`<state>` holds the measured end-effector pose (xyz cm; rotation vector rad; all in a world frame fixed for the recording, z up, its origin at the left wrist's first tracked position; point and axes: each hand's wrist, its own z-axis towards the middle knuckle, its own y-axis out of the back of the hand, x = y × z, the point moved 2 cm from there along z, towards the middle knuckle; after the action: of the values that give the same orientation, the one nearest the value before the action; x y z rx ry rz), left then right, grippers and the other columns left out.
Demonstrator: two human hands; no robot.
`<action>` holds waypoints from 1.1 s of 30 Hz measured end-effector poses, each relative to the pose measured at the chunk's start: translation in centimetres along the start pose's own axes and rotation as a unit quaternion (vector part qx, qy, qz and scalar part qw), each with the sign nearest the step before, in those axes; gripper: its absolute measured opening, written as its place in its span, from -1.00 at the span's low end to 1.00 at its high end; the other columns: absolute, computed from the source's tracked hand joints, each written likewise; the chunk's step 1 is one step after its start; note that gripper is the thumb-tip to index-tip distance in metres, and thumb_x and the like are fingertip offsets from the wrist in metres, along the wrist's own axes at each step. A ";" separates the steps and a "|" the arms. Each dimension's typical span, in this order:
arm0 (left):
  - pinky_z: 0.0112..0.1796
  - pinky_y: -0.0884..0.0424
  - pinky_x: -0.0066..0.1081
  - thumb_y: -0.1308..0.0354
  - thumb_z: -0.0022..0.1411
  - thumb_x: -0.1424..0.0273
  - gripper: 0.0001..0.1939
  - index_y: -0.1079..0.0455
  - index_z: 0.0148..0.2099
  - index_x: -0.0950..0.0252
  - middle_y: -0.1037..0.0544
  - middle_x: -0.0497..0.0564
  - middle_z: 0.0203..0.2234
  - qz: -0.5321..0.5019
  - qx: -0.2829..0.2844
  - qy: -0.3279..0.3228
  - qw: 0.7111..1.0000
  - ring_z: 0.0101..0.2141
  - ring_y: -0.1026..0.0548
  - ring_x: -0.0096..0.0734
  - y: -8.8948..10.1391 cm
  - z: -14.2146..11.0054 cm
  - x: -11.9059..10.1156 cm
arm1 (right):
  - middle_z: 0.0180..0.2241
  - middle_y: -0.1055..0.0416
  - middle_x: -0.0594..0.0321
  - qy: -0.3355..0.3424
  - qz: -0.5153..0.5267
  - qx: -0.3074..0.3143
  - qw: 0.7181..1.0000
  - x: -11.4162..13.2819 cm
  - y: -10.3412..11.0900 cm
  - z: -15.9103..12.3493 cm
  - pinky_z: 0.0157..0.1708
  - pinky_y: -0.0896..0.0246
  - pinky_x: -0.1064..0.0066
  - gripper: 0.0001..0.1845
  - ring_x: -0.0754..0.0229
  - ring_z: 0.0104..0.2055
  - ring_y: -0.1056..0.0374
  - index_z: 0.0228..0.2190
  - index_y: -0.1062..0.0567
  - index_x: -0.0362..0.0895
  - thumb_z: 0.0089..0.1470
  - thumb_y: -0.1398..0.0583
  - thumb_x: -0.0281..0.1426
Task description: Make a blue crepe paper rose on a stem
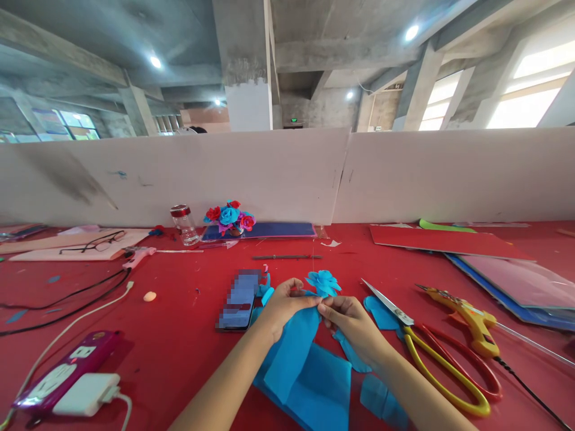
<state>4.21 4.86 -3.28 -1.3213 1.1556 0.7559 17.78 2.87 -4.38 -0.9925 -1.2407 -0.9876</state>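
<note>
My left hand [283,302] and my right hand [348,320] meet over a red table [188,299]. Both pinch a strip of blue crepe paper [291,347] that hangs toward me. A small blue paper flower [322,282] rises just above the fingertips, at the top of that strip. More blue paper sheets [323,389] and cut blue petals [380,312] lie under and beside my wrists. A phone [240,299] lies just left of my left hand.
Large yellow-handled scissors [431,353] lie right of my right hand, a yellow glue gun [471,317] beyond. A power strip with charger [67,377] sits front left, cables trailing. A paper flower bouquet [229,218], glass jar [184,224], eyeglasses [96,242] and coloured sheets [449,242] line the back by a white partition [287,173].
</note>
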 end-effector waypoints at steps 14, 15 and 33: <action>-0.49 -0.28 -0.50 -0.39 -0.37 0.50 -0.53 -0.11 -0.49 0.25 -0.45 -0.14 -0.64 -0.062 -0.055 0.021 0.996 -0.57 -0.42 -0.48 -0.3 -0.2 0.4 | -0.75 -0.12 0.44 -0.048 -0.017 -0.047 0.998 -0.1 0.1 0.1 -0.70 0.20 0.52 -0.65 0.43 -0.69 0.05 -0.61 -0.43 -0.19 -0.23 -0.28 -0.14; -0.52 -0.26 -0.52 -0.38 -0.36 0.50 -0.54 -0.12 -0.49 0.25 -0.44 -0.15 -0.66 -0.067 -0.055 0.027 0.996 -0.60 -0.40 -0.51 -0.4 -0.3 0.3 | -0.76 -0.09 0.45 -0.040 -0.021 -0.047 0.998 0.0 0.1 0.1 -0.71 0.24 0.51 -0.64 0.43 -0.70 0.09 -0.62 -0.44 -0.20 -0.22 -0.27 -0.12; -0.34 -0.36 -0.43 -0.37 -0.30 0.51 -0.67 -0.34 -0.41 0.35 -0.56 0.03 -0.47 -0.107 0.056 0.040 0.992 -0.39 -0.51 -0.33 -0.2 0.0 0.4 | -0.75 -0.07 0.45 -0.030 0.019 0.011 0.999 0.3 -0.3 -0.1 -0.65 0.28 0.48 -0.61 0.42 -0.67 0.12 -0.65 -0.35 -0.18 -0.15 -0.22 -0.11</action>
<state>4.53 4.74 -3.63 -1.3662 1.0828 0.4791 17.53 2.65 -4.08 -1.0314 -1.2749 -0.9179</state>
